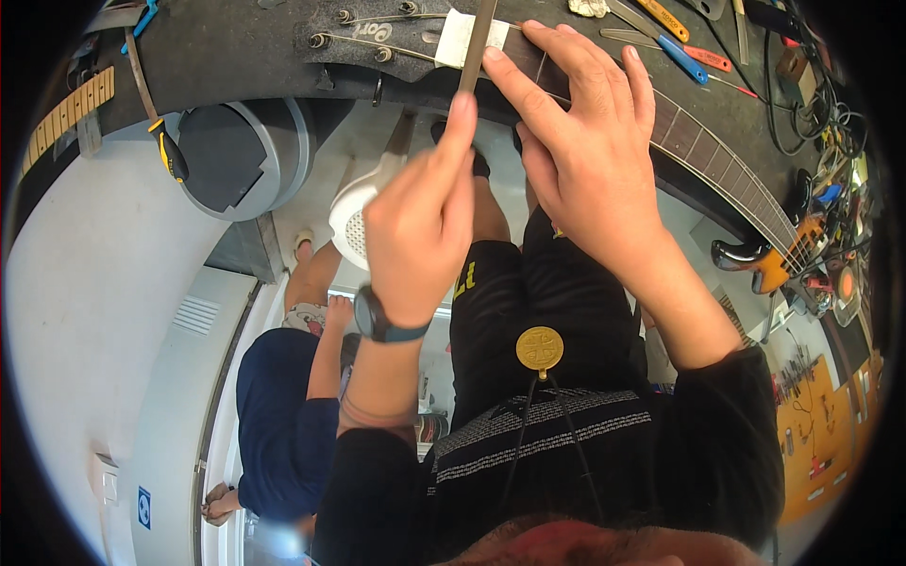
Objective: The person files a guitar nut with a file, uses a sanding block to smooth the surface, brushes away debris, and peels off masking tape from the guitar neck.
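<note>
My left hand [425, 217], with a watch at its wrist, is closed around the lower end of a narrow flat file [480, 42]. The file lies across a bass guitar near the nut, beside a piece of whitish tape or paper [455, 41] on the black headstock [363, 38]. My right hand [595, 132] rests on the neck just right of the file, fingers stretched out and its index fingertip close to the file. Past my right hand the fretted neck [717, 160] curves away to the sunburst body [781, 262]. The nut itself is hidden.
Screwdrivers and other hand tools [675, 52] lie on the dark workbench [217, 47] at the far right, with tangled cables [816, 113] beyond. A yellow-black screwdriver [170, 151] overhangs the left edge, near another fretboard [71, 113]. Another person [283, 406] is at the lower left.
</note>
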`<state>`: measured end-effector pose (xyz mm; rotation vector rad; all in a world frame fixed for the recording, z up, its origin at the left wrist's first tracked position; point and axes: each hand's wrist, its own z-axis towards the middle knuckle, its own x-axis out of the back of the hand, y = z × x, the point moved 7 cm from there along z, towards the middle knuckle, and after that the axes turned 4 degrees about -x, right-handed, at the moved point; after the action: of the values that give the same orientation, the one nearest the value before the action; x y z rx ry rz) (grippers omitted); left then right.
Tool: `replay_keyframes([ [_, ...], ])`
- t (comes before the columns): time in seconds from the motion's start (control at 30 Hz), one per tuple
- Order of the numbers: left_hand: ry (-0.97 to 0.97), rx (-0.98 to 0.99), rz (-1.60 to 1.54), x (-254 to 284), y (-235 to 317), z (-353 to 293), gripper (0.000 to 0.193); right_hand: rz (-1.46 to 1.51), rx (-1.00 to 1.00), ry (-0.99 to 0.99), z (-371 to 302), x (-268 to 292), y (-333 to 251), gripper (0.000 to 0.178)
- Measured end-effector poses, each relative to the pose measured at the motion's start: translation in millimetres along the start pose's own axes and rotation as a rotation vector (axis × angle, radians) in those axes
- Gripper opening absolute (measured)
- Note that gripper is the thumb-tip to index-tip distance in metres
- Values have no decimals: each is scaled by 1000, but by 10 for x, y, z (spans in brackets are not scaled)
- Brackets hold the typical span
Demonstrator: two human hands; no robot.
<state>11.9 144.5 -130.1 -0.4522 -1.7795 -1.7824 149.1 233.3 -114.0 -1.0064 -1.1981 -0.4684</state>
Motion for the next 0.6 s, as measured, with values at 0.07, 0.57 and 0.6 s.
replay_keyframes([
  [0.07,18,160,-276,-42,-78,265,55,-4,-30,-56,11,7,-8,69],
  [0.57,-147,-57,213,173,-90,-611,61,33,-16,-54,-18,10,49,68],
  [0.6,-106,-57,213,188,-75,-621,65,35,-16,-53,-15,7,42,68],
])
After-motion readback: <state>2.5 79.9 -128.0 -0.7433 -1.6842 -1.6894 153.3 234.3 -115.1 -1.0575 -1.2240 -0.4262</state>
